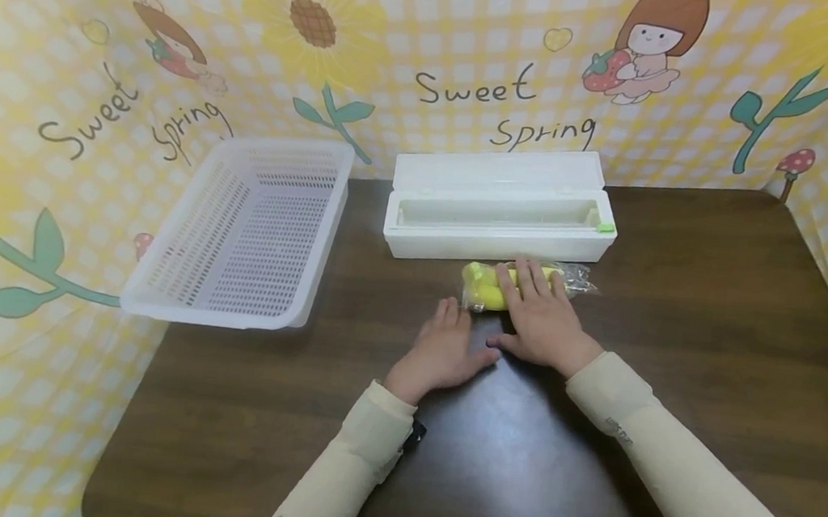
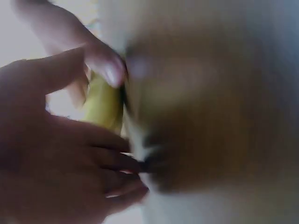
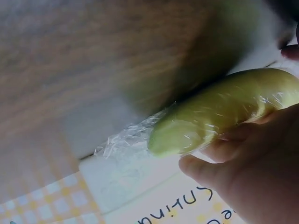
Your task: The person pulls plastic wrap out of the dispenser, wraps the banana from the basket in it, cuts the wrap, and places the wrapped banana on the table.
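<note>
In the head view, a yellow oblong bundle (image 1: 485,287) wrapped in clear plastic lies on the table; its exact kind does not show. My right hand (image 1: 544,321) rests over it with the fingers extended across the wrap. Just short of the bundle's left end, my left hand (image 1: 443,346) lies low at the table, fingers fairly straight and holding nothing. The right wrist view shows the long, greenish-yellow wrapped form (image 3: 215,112) beside the right hand's fingers (image 3: 205,170). In the blurred left wrist view, the left hand (image 2: 60,158) is close to the yellow bundle (image 2: 103,105).
Behind the bundle stands a long white foam box (image 1: 495,245), its lid tilted back and a green tab at its right end. A white perforated plastic basket (image 1: 303,282) is at the left. The brown table (image 1: 731,316) meets a printed yellow cloth (image 1: 462,19) at the back.
</note>
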The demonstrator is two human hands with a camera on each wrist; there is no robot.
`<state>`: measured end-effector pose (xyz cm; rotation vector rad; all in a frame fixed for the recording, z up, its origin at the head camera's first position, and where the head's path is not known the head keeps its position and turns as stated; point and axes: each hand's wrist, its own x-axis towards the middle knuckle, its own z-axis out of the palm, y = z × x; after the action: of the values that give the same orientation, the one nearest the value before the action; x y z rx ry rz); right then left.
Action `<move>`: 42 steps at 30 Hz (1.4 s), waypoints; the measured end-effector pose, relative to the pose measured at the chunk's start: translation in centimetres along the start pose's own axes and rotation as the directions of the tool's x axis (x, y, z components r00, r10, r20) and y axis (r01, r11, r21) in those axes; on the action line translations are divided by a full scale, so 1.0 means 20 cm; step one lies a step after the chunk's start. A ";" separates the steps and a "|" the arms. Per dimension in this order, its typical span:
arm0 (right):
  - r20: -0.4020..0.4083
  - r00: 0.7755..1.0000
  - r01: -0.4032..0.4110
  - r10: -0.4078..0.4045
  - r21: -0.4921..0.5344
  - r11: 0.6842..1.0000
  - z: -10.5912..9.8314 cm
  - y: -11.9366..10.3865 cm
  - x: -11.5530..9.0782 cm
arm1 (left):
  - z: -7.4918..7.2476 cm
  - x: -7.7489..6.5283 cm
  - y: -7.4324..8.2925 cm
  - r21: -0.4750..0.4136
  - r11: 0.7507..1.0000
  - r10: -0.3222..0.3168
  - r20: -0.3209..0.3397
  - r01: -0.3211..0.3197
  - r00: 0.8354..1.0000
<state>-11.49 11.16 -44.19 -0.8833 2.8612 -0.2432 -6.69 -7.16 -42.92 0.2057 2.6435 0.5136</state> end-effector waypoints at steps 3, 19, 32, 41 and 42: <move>0.004 1.000 -0.011 0.011 0.009 1.000 0.00 0.02 0.00 | 0.01 0.02 0.01 -0.378 0.922 0.082 -0.034 -0.089 0.996; -0.014 1.000 -0.019 0.020 0.013 1.000 0.04 0.03 0.01 | 0.03 0.34 0.10 -0.953 0.149 -0.314 -0.297 -0.262 0.902; -0.020 1.000 0.017 -0.018 -0.025 1.000 0.05 0.04 0.01 | 0.02 0.51 0.09 -0.859 -0.197 -0.571 -0.291 -0.473 0.767; -0.005 1.000 0.020 -0.021 -0.058 0.998 0.05 0.03 0.03 | 0.02 0.54 0.15 -0.865 0.018 -0.674 -0.381 -0.502 0.633; -0.004 1.000 0.016 -0.017 -0.065 0.998 0.05 0.04 0.03 | 0.03 0.55 0.16 -0.872 0.034 -0.682 -0.378 -0.488 0.626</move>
<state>-12.18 11.33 -45.34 -0.9195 2.8821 -0.1556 -16.09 -1.66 -46.45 -0.9718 1.9184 2.8472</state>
